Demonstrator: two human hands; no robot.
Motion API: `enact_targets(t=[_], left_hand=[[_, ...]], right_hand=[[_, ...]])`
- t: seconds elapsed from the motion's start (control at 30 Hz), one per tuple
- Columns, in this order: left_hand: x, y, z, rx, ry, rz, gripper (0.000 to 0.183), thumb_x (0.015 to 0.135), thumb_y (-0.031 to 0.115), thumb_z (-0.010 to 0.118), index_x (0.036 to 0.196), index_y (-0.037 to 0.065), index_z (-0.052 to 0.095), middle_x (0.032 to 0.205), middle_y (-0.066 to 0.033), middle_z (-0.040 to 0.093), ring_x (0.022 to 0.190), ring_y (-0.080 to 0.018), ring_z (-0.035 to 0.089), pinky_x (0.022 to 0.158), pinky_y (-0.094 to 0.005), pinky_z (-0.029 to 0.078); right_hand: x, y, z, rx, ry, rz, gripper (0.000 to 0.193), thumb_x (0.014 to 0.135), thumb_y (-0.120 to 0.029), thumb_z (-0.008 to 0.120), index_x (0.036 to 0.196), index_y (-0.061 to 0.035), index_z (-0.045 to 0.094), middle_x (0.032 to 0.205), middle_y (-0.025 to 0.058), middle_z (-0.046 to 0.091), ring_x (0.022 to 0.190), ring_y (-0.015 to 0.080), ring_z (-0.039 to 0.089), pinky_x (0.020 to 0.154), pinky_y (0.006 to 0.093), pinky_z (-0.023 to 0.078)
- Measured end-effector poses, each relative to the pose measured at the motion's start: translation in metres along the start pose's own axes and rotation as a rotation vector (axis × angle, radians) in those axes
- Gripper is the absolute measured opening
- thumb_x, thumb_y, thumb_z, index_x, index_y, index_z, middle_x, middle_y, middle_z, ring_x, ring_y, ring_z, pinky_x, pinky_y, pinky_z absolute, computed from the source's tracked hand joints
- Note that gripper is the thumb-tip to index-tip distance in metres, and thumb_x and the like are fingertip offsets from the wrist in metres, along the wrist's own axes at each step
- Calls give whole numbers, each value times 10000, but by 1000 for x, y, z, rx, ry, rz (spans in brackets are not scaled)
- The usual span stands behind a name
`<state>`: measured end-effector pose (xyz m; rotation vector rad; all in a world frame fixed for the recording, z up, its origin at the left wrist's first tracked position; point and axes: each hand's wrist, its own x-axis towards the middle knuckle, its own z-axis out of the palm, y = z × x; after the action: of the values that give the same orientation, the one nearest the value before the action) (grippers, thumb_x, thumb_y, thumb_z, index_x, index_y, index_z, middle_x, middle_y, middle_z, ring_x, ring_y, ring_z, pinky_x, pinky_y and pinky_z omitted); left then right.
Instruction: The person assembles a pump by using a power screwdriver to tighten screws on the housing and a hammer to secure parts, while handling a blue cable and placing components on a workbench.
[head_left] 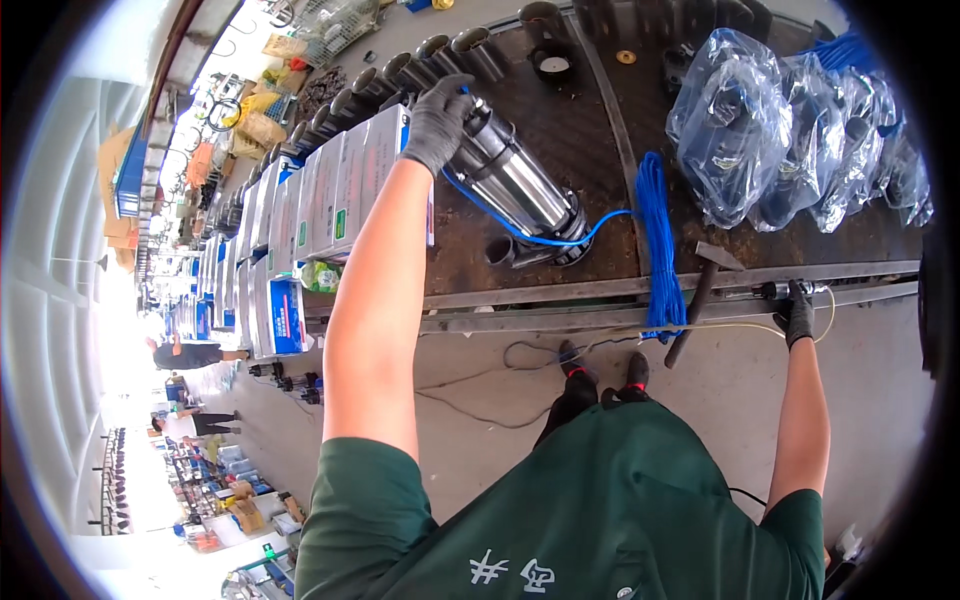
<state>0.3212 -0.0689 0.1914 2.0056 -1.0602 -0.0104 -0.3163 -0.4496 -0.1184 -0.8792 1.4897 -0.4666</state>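
My left hand [438, 125] is curled round the top of the pump [512, 178], its body slanting rightward over the bench [575, 105]; my right hand [797, 318] grips a tool [772, 291].

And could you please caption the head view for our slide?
Left hand on a shiny pump, right hand holding a tool.

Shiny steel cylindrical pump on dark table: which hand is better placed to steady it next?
Likely left: the gray gloved left hand grips the top of the pump; the gloved right hand holds a silver-black tool farther off.
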Motion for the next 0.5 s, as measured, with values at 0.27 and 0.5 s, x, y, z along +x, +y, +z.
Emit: enact_targets(t=[0.27, 0.5], left_hand=[[-143, 169, 7, 964, -140, -57, 530, 927, 534, 605, 1250, 114, 621, 861, -121, 716, 796, -305, 694, 753, -419, 519], [-155, 154, -7, 549, -137, 167, 365, 918, 240, 608, 1252, 97, 637, 1039, -204, 706, 944, -337, 688, 856, -449, 542]], right_hand=[[-37, -21, -30, -176, -203, 184, 752, 760, -770, 683, 1232, -189, 605, 1132, 74, 668, 905, 273, 678, 694, 471, 565], [-66, 15, -59, -86, -256, -13, 495, 902, -495, 679, 1289, -196, 607, 1087, 12, 717, 945, 178, 698, 785, 400, 495]])
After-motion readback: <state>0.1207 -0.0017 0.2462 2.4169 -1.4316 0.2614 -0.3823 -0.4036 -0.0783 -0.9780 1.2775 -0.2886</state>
